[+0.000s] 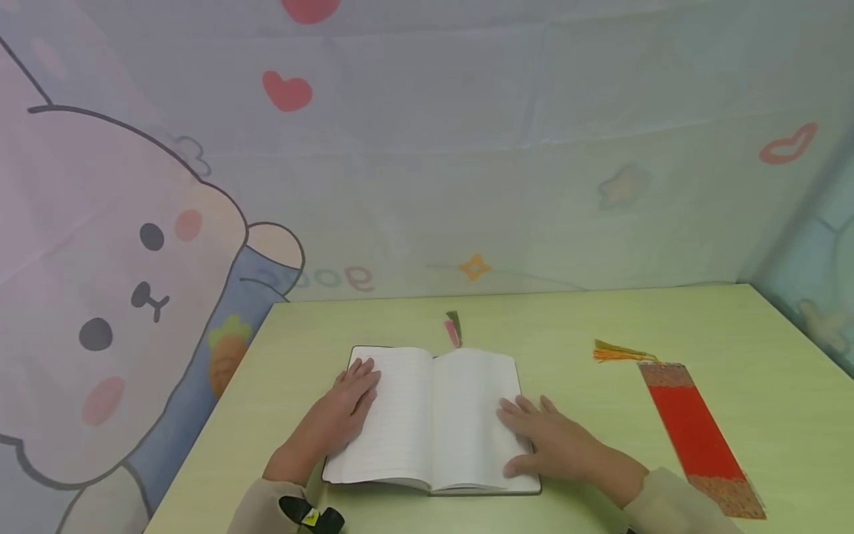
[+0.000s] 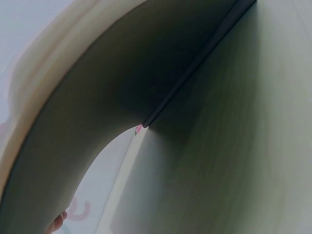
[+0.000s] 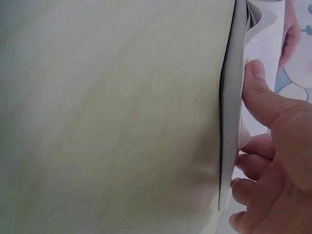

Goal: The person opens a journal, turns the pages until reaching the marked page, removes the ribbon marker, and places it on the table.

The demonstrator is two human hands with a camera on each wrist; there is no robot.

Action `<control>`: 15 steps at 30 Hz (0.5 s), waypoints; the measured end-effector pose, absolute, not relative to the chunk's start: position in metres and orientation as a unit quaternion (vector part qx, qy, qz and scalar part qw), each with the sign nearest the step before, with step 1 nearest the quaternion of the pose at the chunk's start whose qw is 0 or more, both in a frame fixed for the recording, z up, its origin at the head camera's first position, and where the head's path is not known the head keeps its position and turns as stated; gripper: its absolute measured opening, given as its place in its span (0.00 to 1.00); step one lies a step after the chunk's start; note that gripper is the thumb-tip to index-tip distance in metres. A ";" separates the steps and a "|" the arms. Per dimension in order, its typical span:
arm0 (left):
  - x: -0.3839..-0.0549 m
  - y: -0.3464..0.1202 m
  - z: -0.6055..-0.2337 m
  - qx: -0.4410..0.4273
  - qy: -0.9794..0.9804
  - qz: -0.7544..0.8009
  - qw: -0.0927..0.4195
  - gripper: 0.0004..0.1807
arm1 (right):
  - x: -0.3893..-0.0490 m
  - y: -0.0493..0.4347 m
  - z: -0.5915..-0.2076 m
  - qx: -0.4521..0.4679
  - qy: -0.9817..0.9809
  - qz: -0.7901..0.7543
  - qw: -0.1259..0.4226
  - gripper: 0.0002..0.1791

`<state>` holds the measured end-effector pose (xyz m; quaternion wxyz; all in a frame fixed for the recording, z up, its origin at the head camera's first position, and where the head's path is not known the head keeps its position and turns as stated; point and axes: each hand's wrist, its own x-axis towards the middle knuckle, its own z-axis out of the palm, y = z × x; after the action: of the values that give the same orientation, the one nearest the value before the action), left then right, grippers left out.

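Note:
A notebook (image 1: 400, 415) with lined white pages and a dark cover edge lies spread on the table. Flat on its left page, near the outer edge, rests my left hand (image 1: 343, 411), fingers extended. My right hand (image 1: 550, 437) lies over the right page's outer edge with its fingers spread. In the right wrist view, the right thumb (image 3: 258, 87) touches the page beside the page block (image 3: 231, 107). A pink and green tassel (image 1: 454, 328) pokes out beyond the notebook's top edge; whatever it hangs from is hidden. A shaded curved surface (image 2: 87, 97) fills much of the left wrist view.
To the right lies a red bookmark (image 1: 697, 430) with brown speckled ends and an orange-yellow tassel (image 1: 620, 352). The pale green table (image 1: 574, 326) ends at a printed cloth backdrop (image 1: 434, 200) with a cartoon animal on the left. A black wrist strap (image 1: 310, 515) sits by the left sleeve.

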<state>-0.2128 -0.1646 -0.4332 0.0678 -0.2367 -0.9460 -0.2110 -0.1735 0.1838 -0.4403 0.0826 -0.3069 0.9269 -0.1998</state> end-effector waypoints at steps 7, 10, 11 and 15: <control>-0.212 -0.166 -0.435 -0.231 -0.945 -0.223 0.066 0.22 | -0.170 0.166 -0.442 -0.316 0.929 -0.181 0.063 0.47; -0.213 -0.167 -0.436 -0.235 -0.945 -0.219 0.067 0.22 | -0.167 0.161 -0.441 -0.316 0.926 -0.198 0.053 0.47; -0.213 -0.167 -0.436 -0.237 -0.944 -0.218 0.068 0.23 | -0.166 0.159 -0.440 -0.315 0.925 -0.205 0.052 0.47; -0.212 -0.167 -0.434 -0.244 -0.944 -0.212 0.069 0.23 | -0.161 0.156 -0.438 -0.305 0.918 -0.248 0.049 0.47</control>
<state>-0.2123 -0.1668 -0.4340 0.0686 -0.2441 -0.9439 -0.2117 -0.1614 0.1556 -0.4382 0.0490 -0.3051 0.9181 -0.2483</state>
